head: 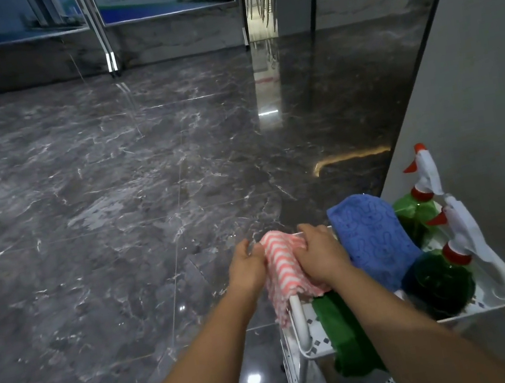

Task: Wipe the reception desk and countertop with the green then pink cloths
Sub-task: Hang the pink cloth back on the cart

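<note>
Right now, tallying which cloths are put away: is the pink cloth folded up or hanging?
Hanging. The pink cloth drapes over the cart's white rail, with the left hand and right hand gripping it.

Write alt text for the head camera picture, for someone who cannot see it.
Both hands, left hand and right hand, grip a pink-and-white striped cloth draped over the rail of a white cleaning cart. The cart also holds a green cloth, a blue cloth and two green spray bottles, on a glossy dark marble floor.
</note>
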Demonstrator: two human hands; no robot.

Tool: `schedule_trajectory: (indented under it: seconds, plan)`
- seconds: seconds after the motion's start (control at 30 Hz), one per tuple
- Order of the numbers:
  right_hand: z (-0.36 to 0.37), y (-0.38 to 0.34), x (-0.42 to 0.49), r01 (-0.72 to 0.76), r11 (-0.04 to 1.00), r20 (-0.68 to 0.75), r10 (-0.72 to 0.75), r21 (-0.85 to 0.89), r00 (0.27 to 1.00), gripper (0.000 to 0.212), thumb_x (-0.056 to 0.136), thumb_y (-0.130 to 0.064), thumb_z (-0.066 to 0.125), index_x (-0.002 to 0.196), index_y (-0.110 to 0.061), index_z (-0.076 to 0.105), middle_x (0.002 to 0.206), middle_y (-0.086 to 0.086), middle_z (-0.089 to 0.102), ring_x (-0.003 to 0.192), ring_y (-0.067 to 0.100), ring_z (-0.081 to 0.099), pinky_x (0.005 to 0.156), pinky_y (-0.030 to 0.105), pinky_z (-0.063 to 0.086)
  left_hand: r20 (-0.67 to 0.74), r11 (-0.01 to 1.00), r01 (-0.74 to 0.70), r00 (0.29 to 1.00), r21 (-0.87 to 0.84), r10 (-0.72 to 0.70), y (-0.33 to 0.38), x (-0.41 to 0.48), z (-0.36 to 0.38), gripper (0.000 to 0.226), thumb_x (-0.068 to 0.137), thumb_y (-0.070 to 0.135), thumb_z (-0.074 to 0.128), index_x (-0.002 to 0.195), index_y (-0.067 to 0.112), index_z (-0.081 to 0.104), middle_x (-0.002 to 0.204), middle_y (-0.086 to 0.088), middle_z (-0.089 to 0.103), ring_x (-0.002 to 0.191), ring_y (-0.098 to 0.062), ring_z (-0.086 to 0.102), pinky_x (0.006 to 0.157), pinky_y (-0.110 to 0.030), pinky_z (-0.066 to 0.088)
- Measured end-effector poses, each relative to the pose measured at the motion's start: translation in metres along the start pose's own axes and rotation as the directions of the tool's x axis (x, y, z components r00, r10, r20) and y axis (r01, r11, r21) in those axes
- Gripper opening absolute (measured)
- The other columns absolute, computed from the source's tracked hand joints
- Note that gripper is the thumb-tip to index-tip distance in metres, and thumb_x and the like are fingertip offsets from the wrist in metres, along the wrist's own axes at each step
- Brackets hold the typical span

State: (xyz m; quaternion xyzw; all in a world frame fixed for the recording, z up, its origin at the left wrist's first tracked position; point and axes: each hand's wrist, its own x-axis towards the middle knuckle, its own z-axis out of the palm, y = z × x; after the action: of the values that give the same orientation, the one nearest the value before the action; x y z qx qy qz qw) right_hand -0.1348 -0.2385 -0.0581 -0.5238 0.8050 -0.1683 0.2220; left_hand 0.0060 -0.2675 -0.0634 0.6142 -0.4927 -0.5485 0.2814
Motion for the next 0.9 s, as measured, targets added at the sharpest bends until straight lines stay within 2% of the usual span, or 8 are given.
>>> schedule_trajectory:
  seconds: [0.07, 0.17, 0.3, 0.5, 0.67, 0.77, 0.83, 0.9]
  plan:
    - [-0.001, -0.004, -0.009, -0.083, 0.992, -0.076, 0.091, 0.097, 0.993, 0.053, 0.097, -0.033, 0.048, 0.148, -0.024, 0.034, 0.148, 0.007, 0.035, 0.13, 0.028, 0.044, 0.102, 0.04, 0.039, 0.005, 0.989, 0.047, 0.999, -0.139, -0.047, 0.011, -0.018, 0.007, 0.039, 0.101, 0.028, 0.036, 0.131, 0.008, 0.051, 0.134, -0.017, 0.053, 0.115, -0.028, 0.055, 0.1, -0.04, 0.045]
    - [-0.001, -0.014, -0.019, -0.133, 0.934, -0.074, 0.166, 0.33, 0.983, 0.056, 0.099, -0.042, 0.039, 0.151, -0.023, 0.028, 0.154, 0.009, 0.031, 0.138, 0.029, 0.035, 0.111, 0.043, 0.03, 0.047, 0.904, 0.189, 0.982, -0.384, -0.185, 0.016, -0.033, 0.017, 0.042, 0.104, 0.033, 0.03, 0.098, 0.005, 0.061, 0.099, -0.018, 0.066, 0.08, -0.022, 0.064, 0.065, -0.029, 0.056]
    - [0.013, -0.028, -0.03, -0.152, 0.797, 0.139, 0.086, 0.584, 0.986, 0.064, 0.102, -0.052, 0.021, 0.155, -0.017, 0.02, 0.162, 0.005, 0.018, 0.149, 0.021, 0.016, 0.121, 0.04, 0.011, 0.117, 0.853, 0.27, 0.963, -0.446, -0.243, 0.014, -0.038, 0.025, 0.059, 0.099, 0.053, 0.031, 0.114, 0.005, 0.062, 0.108, -0.02, 0.067, 0.096, -0.032, 0.067, 0.087, -0.047, 0.054]
    - [0.019, -0.042, -0.045, -0.359, 0.274, 0.366, 0.028, 0.892, 0.93, 0.058, 0.103, -0.046, 0.028, 0.135, -0.003, 0.051, 0.138, 0.015, 0.052, 0.131, 0.026, 0.048, 0.114, 0.033, 0.031, 0.137, 0.852, 0.255, 0.967, -0.458, -0.216, 0.007, -0.033, 0.028, 0.066, 0.095, 0.063, 0.03, 0.112, 0.011, 0.066, 0.105, -0.017, 0.07, 0.098, -0.032, 0.067, 0.093, -0.049, 0.052]
    - [0.023, -0.034, -0.036, -0.356, 0.348, 0.376, 0.009, 0.868, 0.927, 0.059, 0.103, -0.047, 0.031, 0.133, -0.002, 0.053, 0.136, 0.018, 0.054, 0.129, 0.027, 0.05, 0.113, 0.035, 0.035, 0.15, 0.866, 0.247, 0.968, -0.436, -0.2, 0.007, -0.032, 0.03, 0.073, 0.091, 0.069, 0.028, 0.116, 0.012, 0.066, 0.109, -0.016, 0.07, 0.099, -0.031, 0.068, 0.091, -0.048, 0.053]
    - [0.022, -0.035, -0.029, -0.333, 0.445, 0.352, 0.042, 0.831, 0.935, 0.06, 0.101, -0.051, 0.032, 0.129, -0.004, 0.056, 0.126, 0.015, 0.059, 0.122, 0.026, 0.055, 0.096, 0.029, 0.047, 0.104, 0.903, 0.211, 0.977, -0.373, -0.186, 0.0, -0.019, 0.026, 0.085, 0.081, 0.08, 0.025, 0.116, 0.014, 0.067, 0.111, -0.014, 0.07, 0.101, -0.03, 0.067, 0.094, -0.047, 0.052]
    - [0.016, -0.042, -0.029, -0.296, 0.578, 0.313, 0.073, 0.76, 0.947, 0.079, 0.089, -0.073, 0.031, 0.128, -0.01, 0.057, 0.125, 0.009, 0.06, 0.116, 0.024, 0.057, 0.093, 0.028, 0.048, 0.127, 0.939, 0.181, 0.981, -0.294, -0.15, 0.008, -0.022, 0.02, 0.091, 0.077, 0.083, 0.021, 0.12, 0.016, 0.065, 0.119, -0.012, 0.067, 0.108, -0.028, 0.064, 0.1, -0.044, 0.048]
    - [0.015, -0.042, -0.022, -0.245, 0.702, 0.296, 0.052, 0.668, 0.954, 0.104, 0.071, -0.092, 0.022, 0.144, -0.02, 0.044, 0.145, 0.009, 0.049, 0.129, 0.026, 0.049, 0.11, 0.041, 0.037, 0.129, 0.971, 0.13, 0.986, -0.199, -0.106, 0.031, -0.046, 0.012, 0.084, 0.09, 0.072, 0.015, 0.131, 0.012, 0.057, 0.134, -0.006, 0.055, 0.123, -0.026, 0.054, 0.108, -0.04, 0.038]
